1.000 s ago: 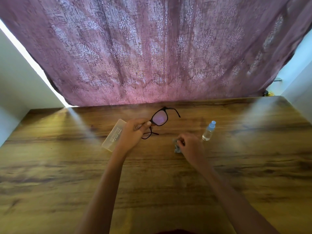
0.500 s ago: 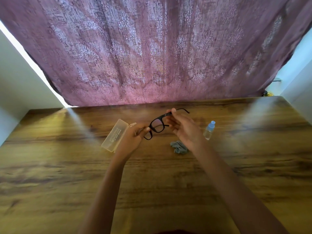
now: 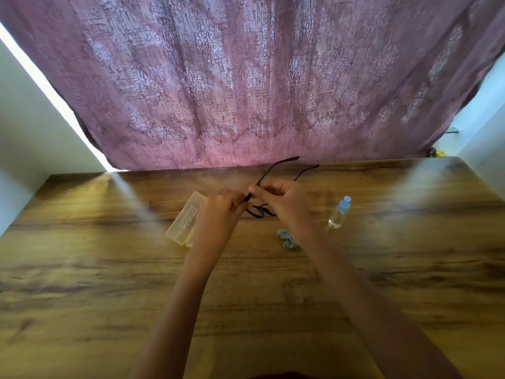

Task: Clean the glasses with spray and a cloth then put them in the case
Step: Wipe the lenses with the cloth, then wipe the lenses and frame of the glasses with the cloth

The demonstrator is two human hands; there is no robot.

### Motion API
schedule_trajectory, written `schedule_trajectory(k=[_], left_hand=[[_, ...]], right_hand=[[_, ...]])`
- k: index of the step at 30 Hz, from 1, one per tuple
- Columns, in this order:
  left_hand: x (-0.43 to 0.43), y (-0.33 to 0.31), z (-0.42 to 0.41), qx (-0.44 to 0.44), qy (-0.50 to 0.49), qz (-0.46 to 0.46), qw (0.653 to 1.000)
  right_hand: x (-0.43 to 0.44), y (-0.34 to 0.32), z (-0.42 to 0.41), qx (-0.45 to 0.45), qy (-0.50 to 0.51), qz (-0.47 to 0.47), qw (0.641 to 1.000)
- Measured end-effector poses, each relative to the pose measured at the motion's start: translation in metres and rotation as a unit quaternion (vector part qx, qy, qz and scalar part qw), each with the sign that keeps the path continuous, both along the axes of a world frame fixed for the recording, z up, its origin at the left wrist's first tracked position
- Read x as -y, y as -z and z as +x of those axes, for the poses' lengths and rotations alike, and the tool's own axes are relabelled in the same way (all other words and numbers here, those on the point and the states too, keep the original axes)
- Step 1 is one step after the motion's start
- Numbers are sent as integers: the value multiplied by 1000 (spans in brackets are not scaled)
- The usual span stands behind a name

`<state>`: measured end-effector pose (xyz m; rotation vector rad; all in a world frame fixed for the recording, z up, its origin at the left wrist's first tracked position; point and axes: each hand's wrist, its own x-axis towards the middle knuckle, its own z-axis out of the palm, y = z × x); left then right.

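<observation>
Just right of the case [image 3: 185,220], the glasses [image 3: 263,175] are held aloft in both hands: left hand [image 3: 218,212] pinching the frame's corner, right hand [image 3: 284,203] curled round a temple — so a skewed fold could strain that hinge.

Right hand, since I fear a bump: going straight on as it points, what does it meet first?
Likely the left hand, just beyond the glasses both hold; depth is unclear.

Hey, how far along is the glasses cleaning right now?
Wiping seems finished: the grey cloth lies crumpled on the table, the spray bottle stands apart. In hand: left hand and right hand grip the black glasses, temples open. Left: putting them into the plastic case.
</observation>
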<state>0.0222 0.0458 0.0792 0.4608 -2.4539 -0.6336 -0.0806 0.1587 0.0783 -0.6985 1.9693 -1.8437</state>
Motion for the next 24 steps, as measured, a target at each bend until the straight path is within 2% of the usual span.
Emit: schedule_trajectory(k=[4,7,13,16,18,21,24], left_hand=[[1,8,-9,23,8,-13,1000],[2,13,-13,40,10,-20,999],[2,18,-15,-6,9,-36,999],[8,27,-13,-13,-10,-5,1000],[11,34,-12,-22,-27,25,999],[14,41,-12,-25,-43,50,997],[15,46,-13,-33,-60,66,995]], right_hand=[[-2,-1,1,-61,3,22,998],[-5,0,0,-71,8,29,997],[-18,4,0,-53,13,7,999],[-40,17,-7,-92,44,42,994],[-58,31,-14,-185,100,112,971],[-80,52,-23,-349,224,169,894],[-93,72,-31,-389,266,215,855]])
